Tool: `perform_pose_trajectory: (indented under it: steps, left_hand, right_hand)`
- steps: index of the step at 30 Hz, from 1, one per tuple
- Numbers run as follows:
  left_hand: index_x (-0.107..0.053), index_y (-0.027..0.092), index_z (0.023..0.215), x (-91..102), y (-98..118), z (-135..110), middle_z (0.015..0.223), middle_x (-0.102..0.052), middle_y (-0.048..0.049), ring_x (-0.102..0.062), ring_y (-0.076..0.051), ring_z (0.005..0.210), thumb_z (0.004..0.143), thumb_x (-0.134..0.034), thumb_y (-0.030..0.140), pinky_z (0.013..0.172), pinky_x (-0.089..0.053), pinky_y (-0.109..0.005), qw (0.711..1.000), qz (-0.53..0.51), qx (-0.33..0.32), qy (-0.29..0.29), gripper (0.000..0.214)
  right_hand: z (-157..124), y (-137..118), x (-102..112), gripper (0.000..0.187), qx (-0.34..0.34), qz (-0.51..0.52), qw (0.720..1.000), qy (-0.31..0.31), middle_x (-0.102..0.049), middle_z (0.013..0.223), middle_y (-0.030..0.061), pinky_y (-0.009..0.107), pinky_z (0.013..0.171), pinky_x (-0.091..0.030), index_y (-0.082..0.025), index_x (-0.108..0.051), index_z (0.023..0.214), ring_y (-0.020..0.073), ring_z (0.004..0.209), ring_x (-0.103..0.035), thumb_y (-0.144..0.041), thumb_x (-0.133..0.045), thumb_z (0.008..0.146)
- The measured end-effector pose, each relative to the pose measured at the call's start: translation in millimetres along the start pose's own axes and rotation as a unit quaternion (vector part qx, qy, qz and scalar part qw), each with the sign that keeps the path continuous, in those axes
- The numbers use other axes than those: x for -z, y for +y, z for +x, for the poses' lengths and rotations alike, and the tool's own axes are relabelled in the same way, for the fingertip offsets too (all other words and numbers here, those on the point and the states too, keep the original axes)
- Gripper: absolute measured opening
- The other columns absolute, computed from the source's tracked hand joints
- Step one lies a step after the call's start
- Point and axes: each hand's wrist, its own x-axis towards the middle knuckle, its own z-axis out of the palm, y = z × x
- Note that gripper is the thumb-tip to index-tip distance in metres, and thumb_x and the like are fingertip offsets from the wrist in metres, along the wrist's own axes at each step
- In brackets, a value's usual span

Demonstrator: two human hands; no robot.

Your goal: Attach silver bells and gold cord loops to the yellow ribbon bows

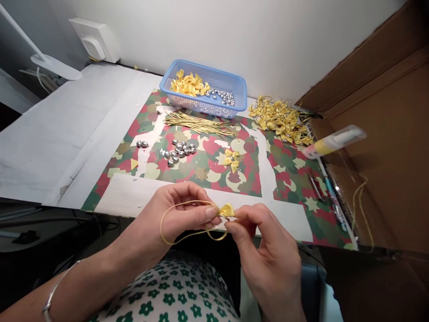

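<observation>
In front of my lap, my left hand (182,212) pinches a small yellow ribbon bow (228,209) at its knot between thumb and forefinger. A thin yellow cord (161,226) runs from the bow and hangs in a wide loop around my left thumb, with a smaller loop below. My right hand (268,246) has its thumb and forefinger closed at the bow's right side, gripping the cord close under it. Fingertips partly cover the spot where cord and bow meet. Beyond my hands lie a few loose yellow bows (232,161) and a cluster of silver jingle bells (179,151).
A blue basket (239,96) with bows and bells stands against the wall. Before it lies a bundle of cut cords (201,124). A heap of yellow bows with cords (281,118) sits right, near a glue bottle (331,142), pen (335,203) and cardboard wall (378,134).
</observation>
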Motion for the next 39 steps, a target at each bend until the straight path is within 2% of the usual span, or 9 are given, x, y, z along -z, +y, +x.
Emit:
perform_pose_trajectory:
  steps: [4,11,14,21,26,29,33,36,39]
  left_hand:
    - [-0.075,0.02,0.08,0.8,2.3,-0.2,0.078,-0.075,0.0023,-0.07,-0.009,0.073,0.085,-0.084,0.016,0.072,-0.057,-0.017,0.999,0.03,-0.013,-0.004,0.011]
    - [-0.075,0.02,0.082,4.4,-3.7,5.0,0.079,-0.076,0.0026,-0.07,-0.01,0.074,0.083,-0.082,0.009,0.072,-0.056,-0.017,0.999,0.037,-0.025,-0.023,0.013]
    - [-0.074,0.019,0.08,4.0,-1.6,3.6,0.076,-0.076,0.0027,-0.07,-0.01,0.073,0.084,-0.082,0.011,0.071,-0.056,-0.017,0.999,0.039,-0.025,-0.023,0.012]
    - [-0.071,0.017,0.079,7.3,-1.0,4.0,0.071,-0.076,0.0011,-0.07,-0.009,0.069,0.083,-0.084,0.015,0.068,-0.055,-0.016,0.999,0.021,0.02,-0.031,0.014]
    - [-0.071,0.017,0.081,5.1,-7.3,3.7,0.07,-0.076,0.0011,-0.07,-0.01,0.068,0.078,-0.086,0.012,0.067,-0.054,-0.017,0.998,0.007,0.043,-0.041,0.016]
    - [-0.072,0.018,0.08,2.1,-5.4,1.6,0.07,-0.075,0.0027,-0.069,-0.009,0.069,0.079,-0.086,0.012,0.067,-0.053,-0.016,0.999,0.025,0.031,-0.026,0.015]
    - [-0.072,0.018,0.077,-3.5,0.5,-1.3,0.071,-0.072,0.0034,-0.067,-0.01,0.07,0.079,-0.086,0.016,0.068,-0.053,-0.017,0.997,0.078,-0.001,0.006,0.014]
    - [-0.071,0.018,0.074,-8.1,2.5,-2.7,0.071,-0.071,0.0028,-0.066,-0.012,0.07,0.077,-0.087,0.017,0.067,-0.053,-0.019,0.993,0.11,-0.031,0.023,0.016]
    - [-0.071,0.018,0.075,-10.8,3.3,-3.8,0.072,-0.071,0.0023,-0.065,-0.013,0.071,0.077,-0.087,0.018,0.068,-0.053,-0.02,0.991,0.124,-0.043,0.024,0.016]
  right_hand:
    - [-1.9,-0.5,-1.1,0.018,-0.014,0.008,1.0,-0.004,-0.059,0.08,-0.0058,0.019,0.063,-0.046,-0.026,-0.058,0.103,0.0084,0.067,-0.056,-0.009,-0.059,0.097]
    - [-4.6,-2.6,-7.5,0.014,-0.077,0.047,0.996,-0.013,-0.057,0.078,-0.0068,0.017,0.061,-0.047,-0.028,-0.057,0.099,0.0083,0.066,-0.055,-0.015,-0.06,0.098]
    - [-5.5,-1.8,-7.3,0.013,-0.092,0.059,0.994,-0.019,-0.058,0.078,-0.0069,0.017,0.06,-0.047,-0.028,-0.057,0.1,0.0085,0.066,-0.056,-0.016,-0.061,0.098]
    - [-3.5,-3.3,-0.3,0.012,-0.106,0.097,0.987,-0.073,-0.057,0.078,-0.0065,0.017,0.059,-0.048,-0.027,-0.056,0.098,0.0087,0.064,-0.057,-0.015,-0.058,0.099]
    - [-1.2,-2.9,-4.0,0.01,-0.121,0.141,0.98,-0.075,-0.059,0.078,-0.0046,0.019,0.06,-0.052,-0.025,-0.055,0.093,0.0103,0.066,-0.061,-0.017,-0.059,0.099]
    - [-1.3,3.9,-3.2,0.013,-0.112,0.114,0.985,-0.072,-0.06,0.079,-0.0045,0.021,0.062,-0.051,-0.025,-0.058,0.101,0.0115,0.068,-0.061,-0.016,-0.064,0.095]
    - [-4.2,10.2,4.0,0.04,-0.052,0.08,0.994,-0.044,-0.065,0.094,-0.0024,0.026,0.073,-0.054,-0.031,-0.058,0.124,0.0136,0.081,-0.064,-0.01,-0.067,0.092]
    - [-5.8,7.0,9.1,0.041,0.034,0.047,0.998,-0.008,-0.063,0.1,0.0002,0.026,0.075,-0.055,-0.029,-0.064,0.119,0.0133,0.086,-0.064,0.0,-0.064,0.09]
    - [-6.1,2.3,10.1,0.041,0.067,0.006,0.997,-0.021,-0.061,0.098,0.0009,0.023,0.069,-0.054,-0.027,-0.068,0.115,0.0118,0.084,-0.065,0.005,-0.062,0.09]
